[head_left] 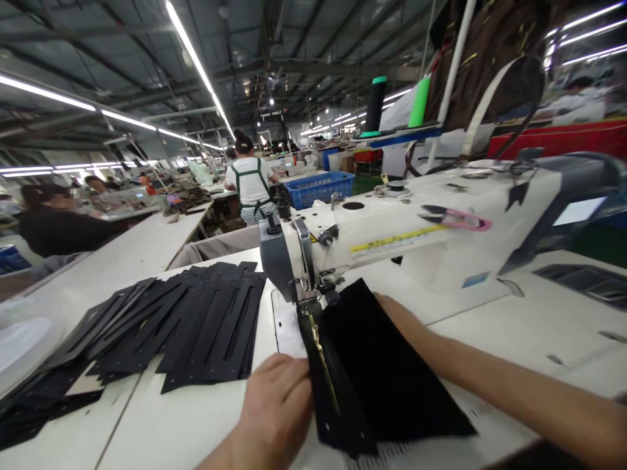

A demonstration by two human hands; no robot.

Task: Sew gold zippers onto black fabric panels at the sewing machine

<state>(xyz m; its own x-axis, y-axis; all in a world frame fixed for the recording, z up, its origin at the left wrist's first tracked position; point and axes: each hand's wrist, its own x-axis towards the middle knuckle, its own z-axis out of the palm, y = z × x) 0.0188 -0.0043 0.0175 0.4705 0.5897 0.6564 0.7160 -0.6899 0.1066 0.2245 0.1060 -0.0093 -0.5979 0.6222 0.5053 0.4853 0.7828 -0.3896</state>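
A black fabric piece (386, 365) lies under the needle area of a white sewing machine (411, 241). Along its left side runs a black strip (337, 418) with small holes, and a gold zipper (317, 339) with its slider shows in the strip's opening. My left hand (279, 401) is closed at the strip's left edge, its fingertips partly hidden. Under the right edge of the fabric reaches my right hand (399, 320); the cloth hides its fingers. To the left, many black slotted pieces (210, 326) lie fanned out in overlapping rows.
Pink-handled snips (460, 219) rest on the machine arm beside a yellow measuring tape (392, 240). Black and green thread cones (418, 103) stand behind. A blue crate (321, 189) sits beyond the table, near a co-worker in a white shirt (249, 176). Another person sits at far left.
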